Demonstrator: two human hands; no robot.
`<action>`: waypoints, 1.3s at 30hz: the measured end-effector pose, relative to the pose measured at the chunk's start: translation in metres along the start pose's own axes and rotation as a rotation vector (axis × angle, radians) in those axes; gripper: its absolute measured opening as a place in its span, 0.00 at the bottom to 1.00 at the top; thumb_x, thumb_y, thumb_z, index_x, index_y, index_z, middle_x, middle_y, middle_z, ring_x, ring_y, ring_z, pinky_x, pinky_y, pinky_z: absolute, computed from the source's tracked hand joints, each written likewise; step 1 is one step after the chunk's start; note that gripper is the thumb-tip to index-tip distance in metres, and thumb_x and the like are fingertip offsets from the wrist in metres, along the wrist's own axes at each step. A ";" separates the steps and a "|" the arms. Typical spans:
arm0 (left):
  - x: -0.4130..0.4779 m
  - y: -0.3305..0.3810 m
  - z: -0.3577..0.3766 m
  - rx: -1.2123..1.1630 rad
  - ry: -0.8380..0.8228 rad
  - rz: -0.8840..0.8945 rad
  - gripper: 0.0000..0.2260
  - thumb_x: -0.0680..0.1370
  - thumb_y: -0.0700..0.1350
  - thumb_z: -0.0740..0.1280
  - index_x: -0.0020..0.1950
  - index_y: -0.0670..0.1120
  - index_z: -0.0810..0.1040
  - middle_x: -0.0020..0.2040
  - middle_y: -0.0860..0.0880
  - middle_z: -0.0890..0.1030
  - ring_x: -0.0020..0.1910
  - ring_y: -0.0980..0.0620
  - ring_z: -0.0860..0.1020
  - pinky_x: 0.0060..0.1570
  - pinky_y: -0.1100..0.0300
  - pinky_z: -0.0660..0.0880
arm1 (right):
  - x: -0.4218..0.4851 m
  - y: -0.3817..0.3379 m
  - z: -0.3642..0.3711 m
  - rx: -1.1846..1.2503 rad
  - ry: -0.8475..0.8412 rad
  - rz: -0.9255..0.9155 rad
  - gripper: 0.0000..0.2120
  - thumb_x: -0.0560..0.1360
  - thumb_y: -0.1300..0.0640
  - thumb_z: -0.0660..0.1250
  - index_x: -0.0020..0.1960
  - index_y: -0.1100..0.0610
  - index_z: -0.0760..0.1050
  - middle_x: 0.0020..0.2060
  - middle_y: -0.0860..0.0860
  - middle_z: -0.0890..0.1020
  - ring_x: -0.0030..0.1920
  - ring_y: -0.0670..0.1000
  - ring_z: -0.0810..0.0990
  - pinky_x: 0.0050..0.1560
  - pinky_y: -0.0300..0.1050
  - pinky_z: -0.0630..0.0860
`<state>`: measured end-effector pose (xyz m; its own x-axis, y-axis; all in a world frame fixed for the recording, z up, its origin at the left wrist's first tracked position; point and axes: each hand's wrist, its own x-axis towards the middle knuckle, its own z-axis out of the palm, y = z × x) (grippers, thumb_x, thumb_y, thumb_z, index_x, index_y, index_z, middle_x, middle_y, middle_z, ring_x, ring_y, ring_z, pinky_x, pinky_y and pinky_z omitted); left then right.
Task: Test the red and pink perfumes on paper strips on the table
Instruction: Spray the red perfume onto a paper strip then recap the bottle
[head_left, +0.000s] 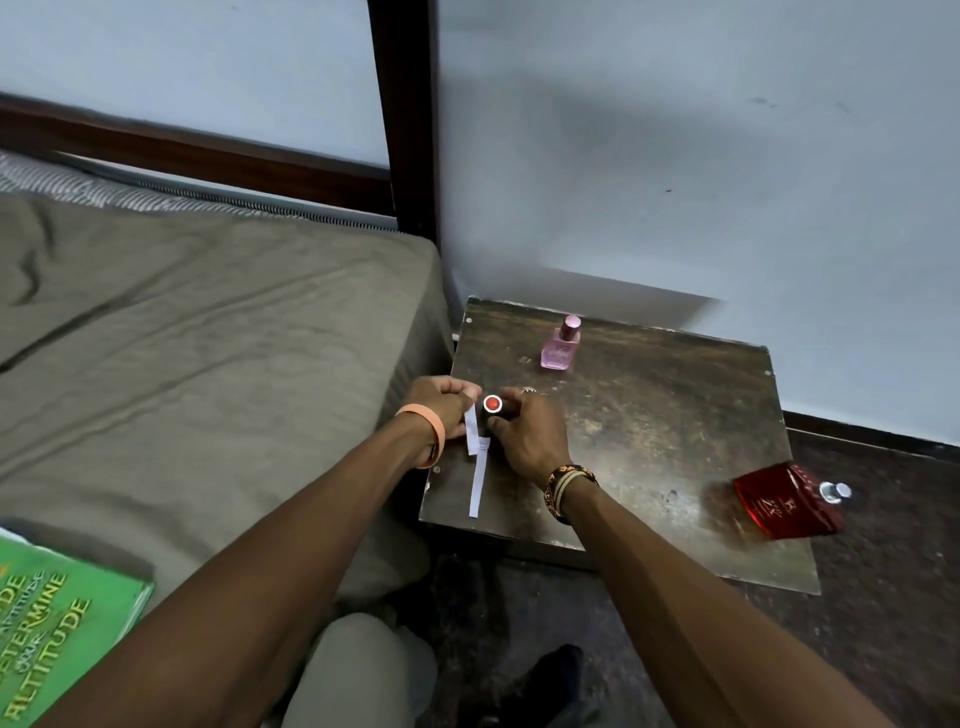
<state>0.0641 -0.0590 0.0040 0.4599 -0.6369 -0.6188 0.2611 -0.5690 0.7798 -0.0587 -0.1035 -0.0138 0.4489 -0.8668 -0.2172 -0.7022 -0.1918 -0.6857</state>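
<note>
Head view: left hand (441, 410) pinches a paper strip (471, 430) between thumb and curled fingers, over the left edge of the table (649, 415). Second strip (477, 488) lies flat near the front-left corner. Right hand (532, 441) has its fingers curled round a red cap (492, 404), just beside the left hand. Red perfume (787, 501) sits uncapped at the right edge, sprayer bare; I cannot tell whether it is upright or tilted. Pink perfume (561, 345) stands capped near the back edge. I note a green book (57, 623) on the bed (208, 338).
</note>
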 end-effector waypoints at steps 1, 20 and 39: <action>0.001 -0.001 0.002 -0.004 -0.011 -0.001 0.04 0.78 0.39 0.65 0.45 0.43 0.78 0.46 0.42 0.79 0.42 0.51 0.78 0.43 0.58 0.79 | 0.002 0.001 0.002 0.002 -0.007 -0.004 0.09 0.72 0.61 0.70 0.51 0.54 0.83 0.46 0.51 0.85 0.48 0.54 0.81 0.51 0.52 0.78; -0.111 0.086 0.131 0.035 -0.296 0.223 0.04 0.79 0.37 0.64 0.51 0.39 0.77 0.48 0.40 0.80 0.45 0.45 0.80 0.40 0.58 0.80 | -0.078 0.031 -0.168 0.058 0.376 -0.049 0.08 0.74 0.61 0.70 0.49 0.50 0.83 0.42 0.47 0.84 0.46 0.49 0.80 0.44 0.47 0.77; -0.173 0.056 0.258 0.175 -0.500 0.241 0.04 0.78 0.36 0.65 0.45 0.40 0.79 0.49 0.37 0.82 0.45 0.43 0.81 0.48 0.50 0.80 | -0.153 0.132 -0.252 0.123 0.411 0.138 0.08 0.76 0.63 0.66 0.50 0.53 0.81 0.47 0.50 0.84 0.50 0.49 0.81 0.53 0.52 0.79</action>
<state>-0.2198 -0.1146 0.1306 0.0209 -0.9031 -0.4290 0.0350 -0.4281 0.9030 -0.3599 -0.1122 0.1043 0.0816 -0.9960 -0.0355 -0.6580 -0.0271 -0.7525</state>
